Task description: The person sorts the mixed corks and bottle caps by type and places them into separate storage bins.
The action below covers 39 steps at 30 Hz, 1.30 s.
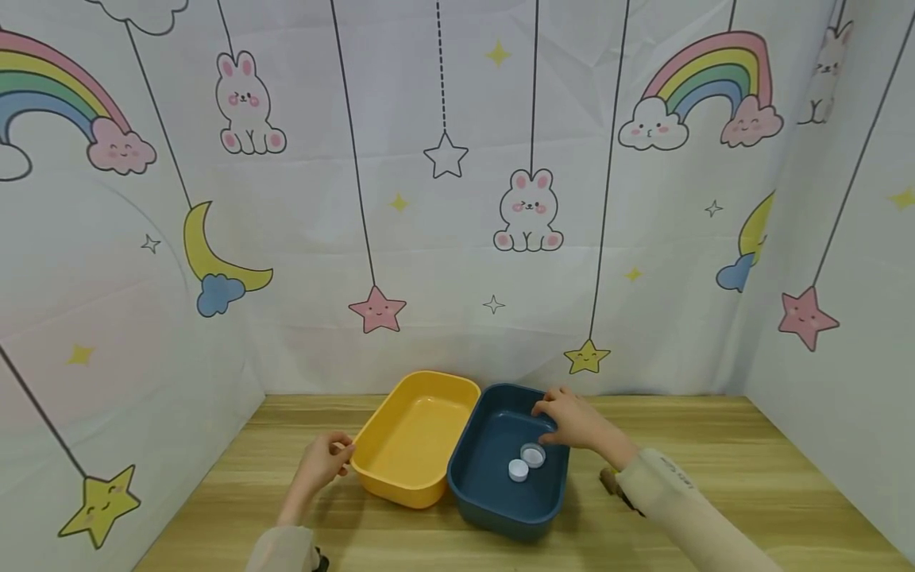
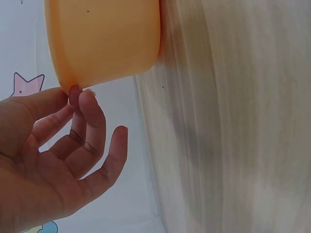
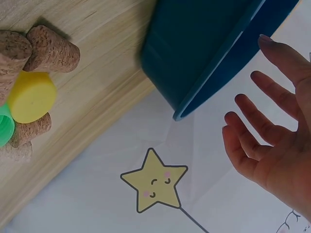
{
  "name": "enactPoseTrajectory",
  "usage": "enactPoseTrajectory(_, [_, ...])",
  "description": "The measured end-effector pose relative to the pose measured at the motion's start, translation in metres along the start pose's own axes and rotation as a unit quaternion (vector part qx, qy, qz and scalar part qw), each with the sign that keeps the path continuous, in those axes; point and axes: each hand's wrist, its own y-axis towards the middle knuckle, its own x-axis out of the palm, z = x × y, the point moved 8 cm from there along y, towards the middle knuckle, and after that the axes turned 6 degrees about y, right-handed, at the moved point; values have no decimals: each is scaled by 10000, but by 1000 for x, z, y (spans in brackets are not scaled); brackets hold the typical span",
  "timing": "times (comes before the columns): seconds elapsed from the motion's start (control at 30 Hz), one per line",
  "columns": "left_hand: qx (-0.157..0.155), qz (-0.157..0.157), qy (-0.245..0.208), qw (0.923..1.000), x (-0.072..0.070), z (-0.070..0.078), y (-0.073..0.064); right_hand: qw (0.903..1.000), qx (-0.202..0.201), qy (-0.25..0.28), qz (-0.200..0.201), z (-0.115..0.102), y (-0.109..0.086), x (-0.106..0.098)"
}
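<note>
My left hand pinches the left rim of a yellow plastic bin between thumb and fingertips. Close up in the left wrist view, the thumb and forefinger meet at the bin's edge while the other fingers of the hand curve loosely. Beside the yellow bin stands a dark blue bin with two round white caps inside, one cap just in front of the other cap. Over its far right side hovers my right hand, fingers spread and holding nothing. Those fingers show apart from the blue rim.
Right of the blue bin lie several corks, a yellow cap and a green cap, mostly hidden behind the right sleeve in the head view. A printed cloth wall backs the wooden table.
</note>
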Motion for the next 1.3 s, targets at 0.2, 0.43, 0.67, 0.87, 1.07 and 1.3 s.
enactPoseTrajectory(0.2, [-83, -13, 27, 10000, 0, -2, 0, 9992, 322, -153, -195, -6, -2, -7])
enactPoseTrajectory(0.43, [-74, -45, 21, 10000, -1, 0, -1, 9991, 323, -240, -107, 2, -6, -12])
enactPoseTrajectory(0.67, [-113, -72, 18, 9999, -1, 0, 0, 9985, 290, -420, 186, 14, -17, -20])
enactPoseTrajectory(0.87, [-143, -86, 41, 9999, -1, -1, 0, 9975, 357, -510, 333, 29, -32, -24])
enactPoseTrajectory(1.07, [-244, -174, 11, 9996, -1, -2, -1, 9969, 456, -484, 414, 43, -47, -30])
enactPoseTrajectory(1.3, [-263, -163, 38, 9995, -1, -3, -1, 9963, 570, -460, 446, 59, -65, -34])
